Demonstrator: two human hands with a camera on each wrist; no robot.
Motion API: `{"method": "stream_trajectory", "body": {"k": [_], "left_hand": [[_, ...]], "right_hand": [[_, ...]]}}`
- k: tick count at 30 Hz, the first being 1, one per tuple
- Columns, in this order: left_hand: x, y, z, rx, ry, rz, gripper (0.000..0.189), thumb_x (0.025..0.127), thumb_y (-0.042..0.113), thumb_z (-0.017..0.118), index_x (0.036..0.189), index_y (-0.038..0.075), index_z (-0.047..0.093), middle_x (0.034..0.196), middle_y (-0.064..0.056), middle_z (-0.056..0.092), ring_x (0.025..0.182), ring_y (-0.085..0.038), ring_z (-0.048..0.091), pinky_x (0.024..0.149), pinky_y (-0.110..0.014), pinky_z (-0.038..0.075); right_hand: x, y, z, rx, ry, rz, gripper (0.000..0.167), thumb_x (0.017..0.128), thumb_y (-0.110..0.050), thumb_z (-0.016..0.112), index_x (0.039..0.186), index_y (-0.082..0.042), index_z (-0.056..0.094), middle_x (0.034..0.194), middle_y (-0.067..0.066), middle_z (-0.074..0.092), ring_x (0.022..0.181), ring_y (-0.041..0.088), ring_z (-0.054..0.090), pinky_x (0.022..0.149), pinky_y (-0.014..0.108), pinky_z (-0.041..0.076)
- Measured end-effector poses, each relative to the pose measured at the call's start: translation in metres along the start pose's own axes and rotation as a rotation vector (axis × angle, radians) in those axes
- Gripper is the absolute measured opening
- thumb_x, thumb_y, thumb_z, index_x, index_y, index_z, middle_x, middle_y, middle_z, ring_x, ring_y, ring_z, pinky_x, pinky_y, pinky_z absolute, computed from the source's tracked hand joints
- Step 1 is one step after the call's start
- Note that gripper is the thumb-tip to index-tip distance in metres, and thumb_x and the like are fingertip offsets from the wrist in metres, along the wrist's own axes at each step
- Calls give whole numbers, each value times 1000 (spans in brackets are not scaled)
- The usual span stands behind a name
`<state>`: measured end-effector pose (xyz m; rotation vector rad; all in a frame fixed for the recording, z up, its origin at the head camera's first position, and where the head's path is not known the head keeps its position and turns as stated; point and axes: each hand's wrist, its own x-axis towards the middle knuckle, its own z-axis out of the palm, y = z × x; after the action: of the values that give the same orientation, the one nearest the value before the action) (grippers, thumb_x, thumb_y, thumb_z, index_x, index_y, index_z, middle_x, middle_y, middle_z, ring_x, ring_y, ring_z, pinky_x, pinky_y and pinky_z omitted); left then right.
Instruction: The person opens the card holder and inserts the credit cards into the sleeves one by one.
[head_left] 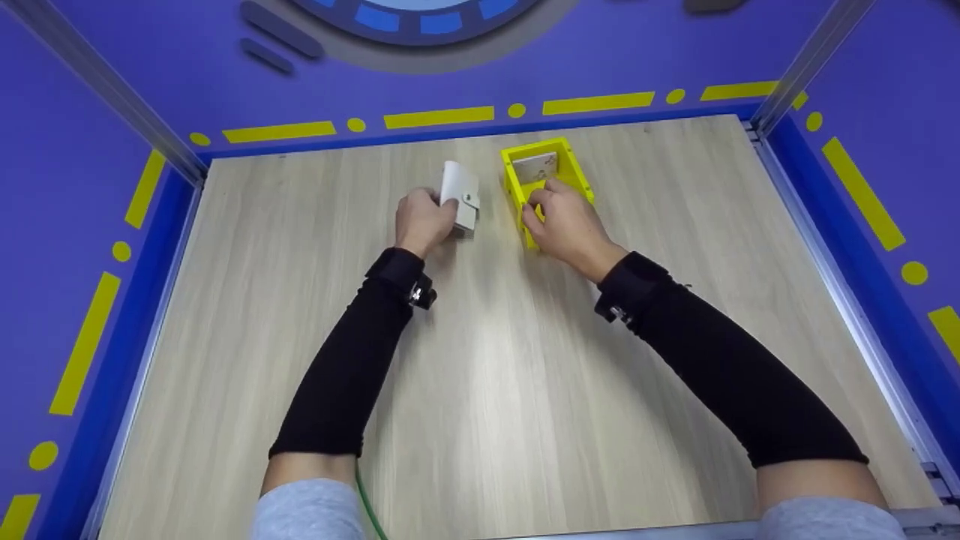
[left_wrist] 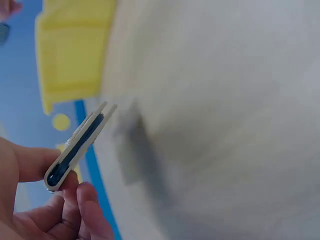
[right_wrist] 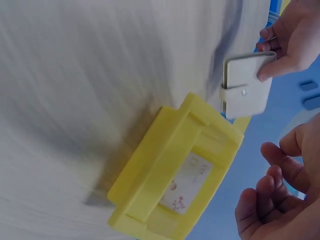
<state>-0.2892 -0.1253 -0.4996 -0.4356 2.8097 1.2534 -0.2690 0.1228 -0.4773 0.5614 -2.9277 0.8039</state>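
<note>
My left hand [head_left: 424,220] grips a white card wallet [head_left: 459,187] by its spine side, thumb on one face, just above the table. A snap strap closes the wallet [right_wrist: 248,95]. Seen end-on in the left wrist view, the wallet [left_wrist: 75,150] shows a dark blue inside between its covers. To its right stands an open-topped yellow box [head_left: 512,196]. Inside it a white card [right_wrist: 187,182] with a chip and red flower print leans against the wall. Over the box's near part hovers my right hand [head_left: 568,225], its fingers loosely curled around nothing.
A wood-grain table [head_left: 465,390] lies beneath everything. Blue panels with yellow marks [head_left: 439,118] enclose its back and sides, with metal rails [head_left: 832,255] along the edges. A green cable [head_left: 369,506] runs beside my left forearm.
</note>
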Motion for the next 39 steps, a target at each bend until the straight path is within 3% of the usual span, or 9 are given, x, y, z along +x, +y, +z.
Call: {"method": "stream_trajectory", "body": {"k": [7, 12, 23, 29, 35, 39], "left_hand": [[-27, 18, 3, -82, 23, 181, 25, 102, 31, 73, 113, 9, 77, 100, -5, 74, 92, -20, 68, 80, -32, 53], [-47, 22, 4, -88, 41, 247, 19, 102, 30, 76, 107, 11, 76, 93, -2, 69, 86, -18, 63, 75, -30, 47], [-80, 20, 11, -189, 21, 293, 16, 101, 26, 76, 103, 10, 74, 91, -2, 68, 76, -15, 58, 65, -27, 43], [-87, 22, 14, -222, 29, 293, 13, 100, 24, 77, 100, 11, 74, 89, -1, 68, 72, -15, 56, 62, -27, 42], [-90, 25, 18, -216, 36, 308, 11, 99, 23, 77, 98, 13, 74, 87, 0, 67, 73, -15, 56, 65, -27, 42], [-90, 26, 17, -221, 43, 308, 12, 99, 24, 78, 97, 13, 74, 86, 0, 67, 73, -15, 56, 65, -27, 43]], "right_hand": [[4, -7, 6, 143, -42, 5, 31, 113, -32, 62, 112, -5, 76, 97, 13, 69, 87, 26, 60, 77, 35, 47], [2, -11, 10, 238, -71, 41, 35, 112, -41, 64, 116, -9, 78, 97, 9, 72, 85, 23, 62, 72, 34, 49], [-1, -8, 14, 345, -75, 39, 40, 109, -46, 68, 110, -9, 82, 93, 7, 75, 79, 21, 61, 68, 30, 48], [-4, -8, 13, 341, -95, 37, 36, 110, -42, 66, 110, -10, 83, 88, 5, 72, 77, 20, 59, 68, 31, 47], [-5, -9, 13, 339, -115, 47, 32, 109, -33, 61, 97, -9, 77, 80, 3, 65, 71, 19, 55, 64, 31, 44], [-5, -8, 11, 372, -105, 56, 29, 110, -27, 59, 97, -8, 78, 85, 7, 72, 70, 19, 55, 63, 29, 43]]}}
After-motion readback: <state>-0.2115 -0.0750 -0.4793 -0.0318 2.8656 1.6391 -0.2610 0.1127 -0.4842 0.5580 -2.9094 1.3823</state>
